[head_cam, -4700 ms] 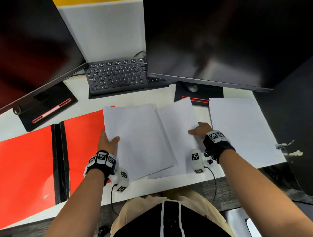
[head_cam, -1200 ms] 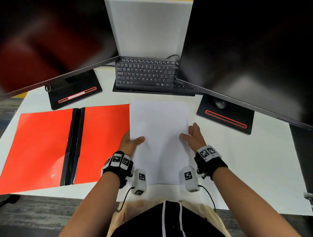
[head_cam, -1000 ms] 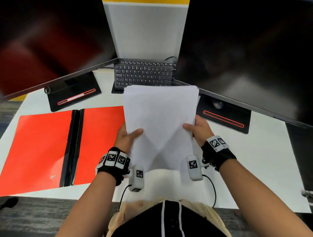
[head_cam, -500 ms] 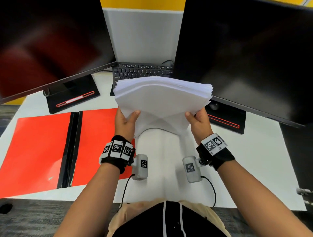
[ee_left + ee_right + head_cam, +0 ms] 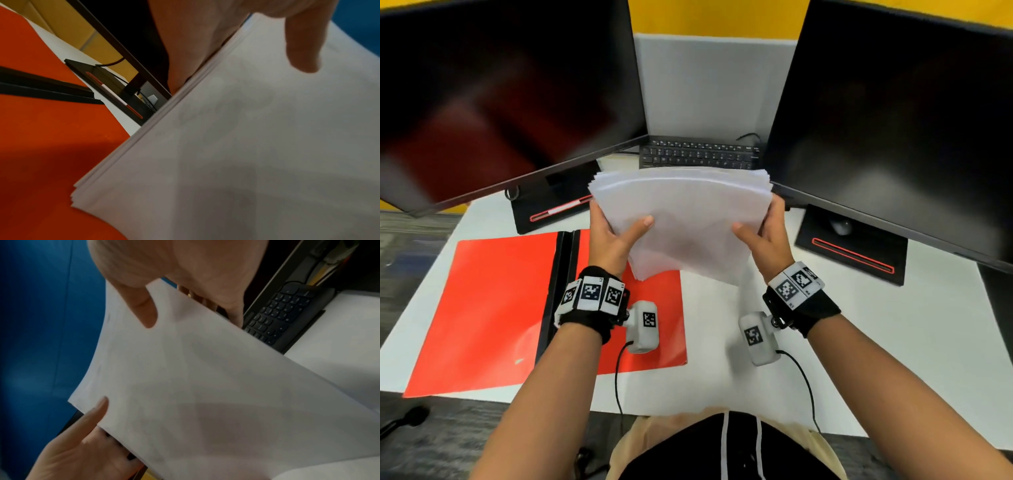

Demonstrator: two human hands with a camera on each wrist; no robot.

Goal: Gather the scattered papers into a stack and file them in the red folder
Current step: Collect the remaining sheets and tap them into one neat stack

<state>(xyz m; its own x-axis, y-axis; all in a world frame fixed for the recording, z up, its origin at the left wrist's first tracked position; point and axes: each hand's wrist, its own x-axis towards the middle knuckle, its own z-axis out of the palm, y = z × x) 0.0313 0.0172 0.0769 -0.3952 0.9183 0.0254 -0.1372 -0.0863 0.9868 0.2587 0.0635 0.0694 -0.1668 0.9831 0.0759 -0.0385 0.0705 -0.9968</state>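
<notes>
White paper stack (image 5: 688, 219), bowed, gripped by left hand (image 5: 613, 240) and right hand (image 5: 767, 236) above open red folder (image 5: 482, 308) at 8 o'clock.

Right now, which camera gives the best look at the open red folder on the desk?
The head view: it shows the open red plastic folder almost whole, black spine included. The left wrist view catches only a red patch and spine beside the white paper stack. The right wrist view shows none.
</notes>
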